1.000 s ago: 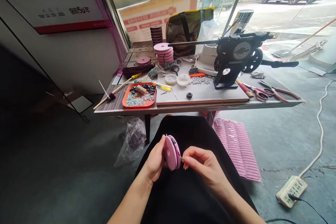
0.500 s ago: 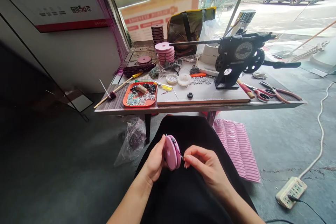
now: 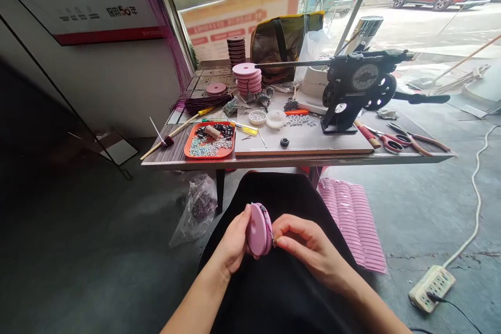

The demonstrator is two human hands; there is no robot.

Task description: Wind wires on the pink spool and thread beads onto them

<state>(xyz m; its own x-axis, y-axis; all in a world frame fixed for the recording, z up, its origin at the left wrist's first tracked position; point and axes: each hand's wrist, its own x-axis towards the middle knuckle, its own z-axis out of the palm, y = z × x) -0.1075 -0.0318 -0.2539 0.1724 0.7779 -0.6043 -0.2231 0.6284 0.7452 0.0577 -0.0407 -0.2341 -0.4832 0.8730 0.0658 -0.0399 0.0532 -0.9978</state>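
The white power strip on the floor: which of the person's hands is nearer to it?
Right. The right hand sits left of the power strip; the left hand is farther left, beyond the pink disc both touch.

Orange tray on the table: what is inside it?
The orange tray holds a beige roll, black pieces, silvery pieces and pale blue ones. They cover most of its floor; whatever lies beneath them is hidden.

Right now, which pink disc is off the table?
The pink disc held on edge between left hand and right hand; the stack and the single disc lie flat on the table.
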